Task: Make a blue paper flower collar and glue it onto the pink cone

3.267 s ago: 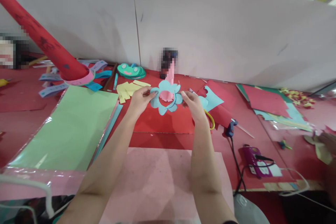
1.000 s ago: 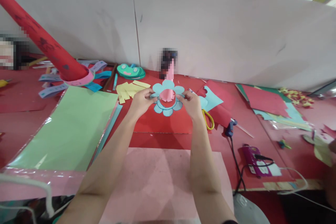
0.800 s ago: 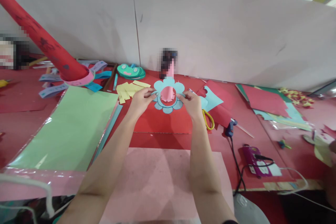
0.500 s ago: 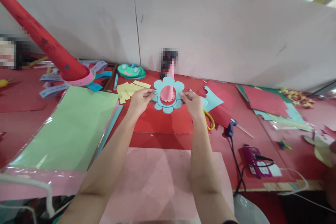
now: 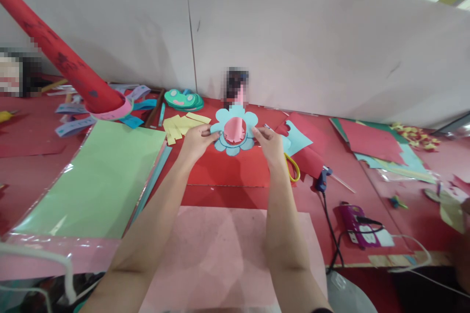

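A light blue paper flower ring (image 5: 250, 120) with a dark outline is held up over the red sheet (image 5: 227, 171). My left hand (image 5: 198, 142) pinches its left edge, and my right hand (image 5: 268, 143) pinches the right edge. Through the round hole shows a pink paper piece (image 5: 235, 129) with a notched lower edge; whether it touches the ring I cannot tell. Right beside my right forearm lie the yellow handles of scissors (image 5: 296, 168). Cut yellow paper pieces (image 5: 174, 128) rest left of the flower, behind my left hand.
Green sheets in plastic (image 5: 91, 181) lie left, below a red cone (image 5: 73, 68). Teal frog-like cutouts (image 5: 183, 100) sit near the wall. To the right are a blue glue gun (image 5: 323, 178) with its cable, a purple box (image 5: 358, 225) and stacked coloured paper (image 5: 374, 142).
The flower ring has turned slightly and shifted a little up and left between my hands. Both hands keep hold of it and have barely moved.
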Available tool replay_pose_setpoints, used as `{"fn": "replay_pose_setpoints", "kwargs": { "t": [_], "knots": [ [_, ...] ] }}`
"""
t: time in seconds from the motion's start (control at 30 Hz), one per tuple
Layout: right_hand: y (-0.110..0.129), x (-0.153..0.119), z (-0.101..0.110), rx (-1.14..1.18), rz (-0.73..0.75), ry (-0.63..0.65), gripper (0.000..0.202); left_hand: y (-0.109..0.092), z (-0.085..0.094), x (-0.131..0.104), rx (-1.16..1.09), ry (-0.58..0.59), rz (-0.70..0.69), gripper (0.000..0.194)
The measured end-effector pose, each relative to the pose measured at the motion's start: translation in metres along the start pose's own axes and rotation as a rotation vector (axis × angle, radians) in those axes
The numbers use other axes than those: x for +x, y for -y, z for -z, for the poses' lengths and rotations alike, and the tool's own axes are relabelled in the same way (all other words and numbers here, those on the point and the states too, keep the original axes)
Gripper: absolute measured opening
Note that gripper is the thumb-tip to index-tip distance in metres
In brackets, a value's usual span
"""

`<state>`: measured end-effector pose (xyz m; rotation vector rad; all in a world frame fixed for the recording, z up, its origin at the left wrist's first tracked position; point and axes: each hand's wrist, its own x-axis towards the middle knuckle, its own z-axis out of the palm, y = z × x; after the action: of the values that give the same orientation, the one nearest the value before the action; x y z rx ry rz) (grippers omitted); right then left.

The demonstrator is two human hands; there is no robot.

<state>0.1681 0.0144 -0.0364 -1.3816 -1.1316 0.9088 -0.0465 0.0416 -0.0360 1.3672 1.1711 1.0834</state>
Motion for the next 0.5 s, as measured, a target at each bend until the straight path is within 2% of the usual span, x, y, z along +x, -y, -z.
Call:
{"fn": "replay_pose_setpoints", "kwargs": {
  "t": [0.27, 0.5],
  "knots": [
    [-0.001, 0.0, -0.001, -0.046, -0.006, -0.023, 0.032, -0.006, -0.002, -0.001, -0.039, -0.006, 0.026, 0.039],
    [0.0, 0.0, -0.001, -0.054, 0.009, 0.003, 0.035, -0.013, -0.005, -0.003, 0.034, -0.029, 0.021, 0.028]
  ]
}}
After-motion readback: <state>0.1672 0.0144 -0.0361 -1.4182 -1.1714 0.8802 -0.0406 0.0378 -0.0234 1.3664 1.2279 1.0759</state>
